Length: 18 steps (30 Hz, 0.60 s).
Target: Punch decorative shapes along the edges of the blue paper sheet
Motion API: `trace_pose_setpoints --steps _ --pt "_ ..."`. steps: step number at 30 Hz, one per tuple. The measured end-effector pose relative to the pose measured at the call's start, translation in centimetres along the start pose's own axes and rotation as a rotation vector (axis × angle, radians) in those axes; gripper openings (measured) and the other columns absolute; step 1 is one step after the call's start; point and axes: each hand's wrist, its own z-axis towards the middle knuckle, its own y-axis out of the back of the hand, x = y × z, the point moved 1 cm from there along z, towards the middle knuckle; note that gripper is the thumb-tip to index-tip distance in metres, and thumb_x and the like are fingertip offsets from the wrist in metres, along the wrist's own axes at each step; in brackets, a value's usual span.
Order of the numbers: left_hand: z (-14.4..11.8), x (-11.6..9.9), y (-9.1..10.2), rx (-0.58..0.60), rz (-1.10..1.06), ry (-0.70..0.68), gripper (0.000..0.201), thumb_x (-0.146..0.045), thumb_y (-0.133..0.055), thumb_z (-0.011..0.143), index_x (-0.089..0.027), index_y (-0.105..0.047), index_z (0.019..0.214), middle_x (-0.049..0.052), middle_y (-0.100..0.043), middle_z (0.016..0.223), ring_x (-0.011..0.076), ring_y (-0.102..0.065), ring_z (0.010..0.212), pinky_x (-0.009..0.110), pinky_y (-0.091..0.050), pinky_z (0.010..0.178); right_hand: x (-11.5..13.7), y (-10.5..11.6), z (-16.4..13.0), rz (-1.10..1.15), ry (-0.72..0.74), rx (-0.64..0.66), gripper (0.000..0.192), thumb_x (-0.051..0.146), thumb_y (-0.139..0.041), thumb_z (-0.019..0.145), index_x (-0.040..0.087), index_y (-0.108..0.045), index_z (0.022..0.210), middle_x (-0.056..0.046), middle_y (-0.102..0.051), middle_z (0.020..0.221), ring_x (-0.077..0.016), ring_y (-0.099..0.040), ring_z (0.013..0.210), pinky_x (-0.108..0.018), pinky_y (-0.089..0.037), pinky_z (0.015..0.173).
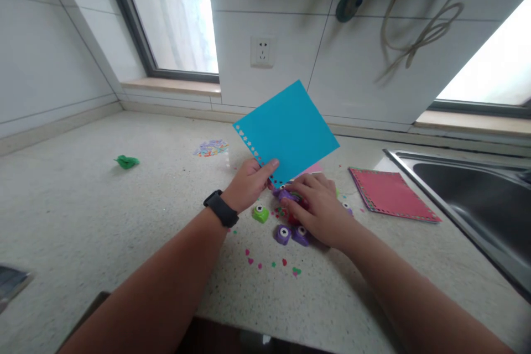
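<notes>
Two hands at work over a speckled countertop (pixel 83 221). The left hand (pixel 249 181), black band at the wrist, pinches the blue paper sheet (pixel 290 130) by its near-left corner, thumb on top, fingers closed under it; the sheet stands tilted up off the counter, a row of punched shapes along its left edge. The right hand (pixel 319 207) lies palm down, fingers curled over a purple punch (pixel 287 196) just under the sheet's near corner; grip looks closed on it, though the fingers hide most of the punch.

Risks, as judged: the sheet is held at one corner only, so it can flop or twist and the next hole may land out of line with the row. The edge may not sit fully in the punch slot, giving a half-cut. Pressing with the tool unsteady could skid it into the loose punches close by.

Around: a green punch (pixel 260 213) and two more purple punches (pixel 290 234) sit just near of the hands, crowding the spot. Small confetti bits (pixel 271 261) are scattered nearer still. A red sheet (pixel 392 194) lies to the right, beside the steel sink (pixel 477 188). Far left, a green scrap (pixel 126 162); a pile of punched pieces (pixel 211 148) lies further back. Wall socket (pixel 261 51) and hanging cords (pixel 418 33) at the far wall, well apart.
</notes>
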Motion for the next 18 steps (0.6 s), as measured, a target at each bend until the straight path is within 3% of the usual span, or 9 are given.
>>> trace_pose_setpoints --steps 6,10,13,18 --pt "0.03 0.31 0.12 0.034 0.027 0.043 0.045 -0.055 -0.058 0.091 -0.018 -0.048 0.068 -0.003 -0.045 0.057 0.0085 -0.037 0.048 0.026 -0.028 0.047 0.98 -0.39 -0.07 -0.117 0.08 0.105 0.038 0.05 -0.046 0.1 0.023 -0.071 0.111 -0.011 -0.062 0.113 -0.031 -0.047 0.105 -0.048 -0.033 0.09" --pt "0.12 0.48 0.05 0.049 0.025 0.053 0.044 -0.055 -0.059 0.09 -0.017 -0.051 0.069 -0.002 -0.048 0.058 0.0094 -0.04 0.048 0.026 -0.03 0.047 1.13 -0.43 -0.09 -0.137 0.109 0.148 0.039 0.045 -0.042 0.102 0.022 -0.074 0.1 -0.011 -0.064 0.108 -0.0306 -0.047 0.104 -0.047 -0.031 0.086" --pt "0.1 0.38 -0.09 0.055 0.027 0.069 0.044 -0.055 -0.061 0.089 -0.017 -0.051 0.068 -0.002 -0.048 0.057 0.0091 -0.04 0.047 0.026 -0.029 0.047 1.14 -0.4 -0.18 -0.131 0.11 0.154 0.035 0.039 -0.045 0.102 0.022 -0.075 0.094 -0.009 -0.066 0.105 -0.029 -0.048 0.1 -0.047 -0.029 0.086" --pt "0.05 0.2 -0.2 0.038 0.012 0.084 0.044 -0.055 -0.062 0.087 -0.017 -0.051 0.069 -0.002 -0.048 0.057 0.0088 -0.04 0.048 0.025 -0.029 0.047 0.41 -0.02 0.01 0.0 0.061 0.102 0.027 0.034 -0.048 0.101 0.028 -0.074 0.105 -0.004 -0.071 0.109 -0.0281 -0.053 0.102 -0.047 -0.03 0.088"
